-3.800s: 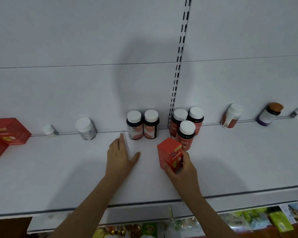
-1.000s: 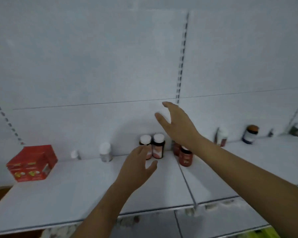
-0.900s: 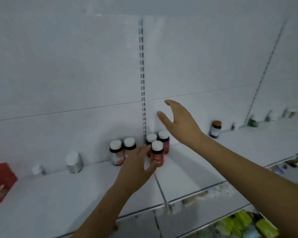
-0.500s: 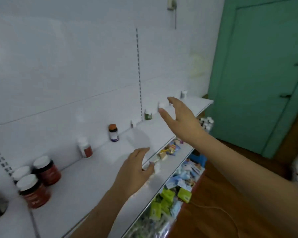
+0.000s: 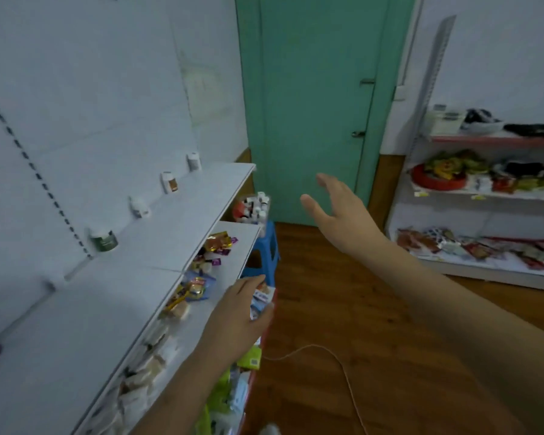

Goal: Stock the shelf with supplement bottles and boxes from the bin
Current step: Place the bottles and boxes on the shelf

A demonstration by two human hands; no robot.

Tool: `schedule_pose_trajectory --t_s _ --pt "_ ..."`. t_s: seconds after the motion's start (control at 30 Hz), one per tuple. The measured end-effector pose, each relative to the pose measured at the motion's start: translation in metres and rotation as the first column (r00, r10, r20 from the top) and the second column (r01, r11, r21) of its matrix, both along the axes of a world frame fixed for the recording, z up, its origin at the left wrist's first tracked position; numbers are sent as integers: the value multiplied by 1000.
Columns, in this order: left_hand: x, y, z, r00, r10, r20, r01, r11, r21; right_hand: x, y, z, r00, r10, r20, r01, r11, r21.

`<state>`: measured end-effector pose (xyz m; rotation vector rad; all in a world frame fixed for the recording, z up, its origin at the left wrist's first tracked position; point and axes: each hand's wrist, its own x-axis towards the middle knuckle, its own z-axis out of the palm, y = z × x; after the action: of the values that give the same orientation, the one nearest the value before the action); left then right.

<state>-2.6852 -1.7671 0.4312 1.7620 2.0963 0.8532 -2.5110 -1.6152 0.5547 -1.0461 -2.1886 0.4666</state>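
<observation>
Hands: the right hand (image 5: 339, 208) was raised with fingers spread and nothing in it; the left hand (image 5: 239, 312) hung relaxed and unladen over the lower shelf's edge.
Shelf: the flat white metal shelf (image 5: 107, 293) bore small white-capped supplement bottles (image 5: 169, 182) along its back wall, well apart.
Bin: the container of bottles (image 5: 252, 208) sat on a blue plastic stool (image 5: 263, 255) beyond the shelf end.
Backdrop: smooth teal door (image 5: 311, 105), brown wood-grain floor (image 5: 343, 309).
</observation>
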Motion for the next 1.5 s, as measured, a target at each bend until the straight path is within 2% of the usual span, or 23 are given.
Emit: schedule_pose_trajectory --t_s 0.13,0.3,0.43,0.73,0.97,1.13,1.23,1.37,1.5 --pt "-24 90 -13 997 -55 58 55 998 8 -12 76 -3 996 -72 55 72 997 7" --pt "-61 198 -9 988 -102 114 104 994 -11 -62 186 15 992 -47 113 45 999 22" --pt "-91 281 4 988 -125 92 130 991 -42 -98 270 23 987 -25 157 24 1000 9" --pt "-120 463 -23 982 -138 129 152 983 -103 -102 458 -22 979 -76 189 89 994 -65" --pt "-130 632 -58 987 -64 145 82 990 -118 -126 647 -46 973 72 218 -56 995 -79" --pt "-138 743 -61 982 86 171 -64 989 -132 -146 778 -35 950 196 242 -179 980 -91" --pt "-151 787 -62 968 176 181 -154 980 -128 -165 848 -38 926 272 262 -251 961 -113" --pt "-175 825 -74 949 265 169 -239 957 -162 -205 918 -58 919 334 208 -305 938 -163" --pt "-209 863 -92 922 344 180 -295 922 -250 -252 975 -84 895 397 202 -357 911 -207"
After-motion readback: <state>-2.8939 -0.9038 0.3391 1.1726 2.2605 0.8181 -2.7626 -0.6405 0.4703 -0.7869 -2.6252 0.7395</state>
